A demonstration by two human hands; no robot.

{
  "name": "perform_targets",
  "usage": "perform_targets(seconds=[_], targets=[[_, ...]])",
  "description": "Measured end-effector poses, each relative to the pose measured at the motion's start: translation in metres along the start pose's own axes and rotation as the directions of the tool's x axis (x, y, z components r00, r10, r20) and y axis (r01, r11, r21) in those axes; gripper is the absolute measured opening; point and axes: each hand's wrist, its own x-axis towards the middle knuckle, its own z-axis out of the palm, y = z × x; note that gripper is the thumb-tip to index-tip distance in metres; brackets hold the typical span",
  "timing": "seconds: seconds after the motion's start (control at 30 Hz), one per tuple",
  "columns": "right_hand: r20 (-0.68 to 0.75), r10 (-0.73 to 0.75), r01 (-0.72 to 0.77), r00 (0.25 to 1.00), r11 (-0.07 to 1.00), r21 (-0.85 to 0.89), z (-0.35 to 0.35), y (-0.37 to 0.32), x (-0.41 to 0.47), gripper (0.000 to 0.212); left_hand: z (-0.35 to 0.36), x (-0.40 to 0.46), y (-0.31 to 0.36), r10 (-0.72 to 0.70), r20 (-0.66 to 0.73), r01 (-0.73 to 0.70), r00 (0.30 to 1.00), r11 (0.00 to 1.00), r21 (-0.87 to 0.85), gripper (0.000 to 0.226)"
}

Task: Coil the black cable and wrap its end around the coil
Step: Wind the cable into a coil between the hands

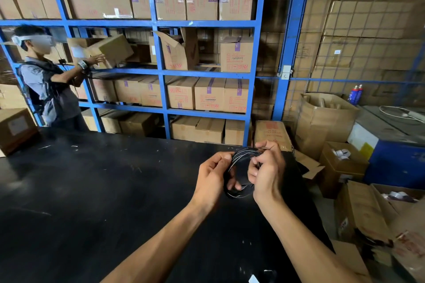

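Note:
The black cable (239,192) is a small round coil of several thin loops, held upright above the far right part of the black table (92,190). My left hand (212,178) pinches the coil's left side between thumb and fingers. My right hand (268,170) grips the coil's right and top side, fingers curled through the loops. The cable's loose end is hidden among my fingers.
Blue shelving (158,71) stacked with cardboard boxes stands behind the table. A person (49,89) at the far left handles a box on a shelf. Open cartons (345,163) crowd the floor to the right, beside a blue cabinet (395,163).

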Motion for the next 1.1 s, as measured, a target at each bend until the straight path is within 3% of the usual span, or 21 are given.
perform_targets(seconds=[0.2,0.27,0.33,0.43,0.53,0.63,0.73,0.87,0.97,1.1], targets=[[0.037,0.036,-0.031,0.999,0.990,-0.136,0.002,0.012,-0.008,0.032,-0.003,0.002,0.001,-0.132,-0.151,0.131,0.980,0.991,-0.016,0.029],[0.053,0.022,-0.010,0.998,0.976,-0.217,0.004,0.017,-0.010,0.031,-0.001,0.002,-0.001,-0.074,-0.234,0.124,0.969,0.970,0.207,0.037],[0.088,-0.012,0.039,0.996,0.950,-0.310,0.005,0.020,-0.012,0.029,0.000,0.002,-0.004,0.069,-0.269,0.070,0.961,0.877,0.475,0.042],[0.082,0.000,0.033,0.997,0.920,-0.391,0.004,0.022,-0.011,0.028,-0.001,0.003,-0.007,0.148,-0.205,0.000,0.968,0.810,0.587,0.044],[0.022,0.038,-0.026,0.999,0.909,-0.417,-0.001,0.024,-0.007,0.036,-0.006,0.005,-0.005,0.035,-0.128,0.039,0.991,0.848,0.529,0.046],[0.036,-0.004,0.020,0.999,0.899,-0.437,-0.008,0.027,-0.004,0.027,-0.012,0.010,-0.005,-0.132,-0.087,0.154,0.987,0.932,0.330,0.044],[0.076,-0.014,0.044,0.997,0.906,-0.421,-0.017,0.029,0.001,0.025,-0.015,0.011,-0.003,-0.268,0.033,0.260,0.963,0.953,0.156,0.047],[0.114,-0.062,0.104,0.991,0.906,-0.410,-0.024,0.032,0.004,0.019,-0.016,0.011,0.007,-0.346,0.160,0.315,0.924,0.929,0.194,0.031],[0.109,-0.076,0.115,0.991,0.900,-0.420,-0.023,0.036,0.004,0.021,-0.014,0.012,0.016,-0.383,0.181,0.340,0.906,0.912,0.229,0.029],[0.033,-0.042,0.051,0.999,0.923,-0.381,-0.022,0.042,0.009,0.024,-0.009,0.007,0.023,-0.288,0.198,0.195,0.937,0.901,0.387,0.029]])
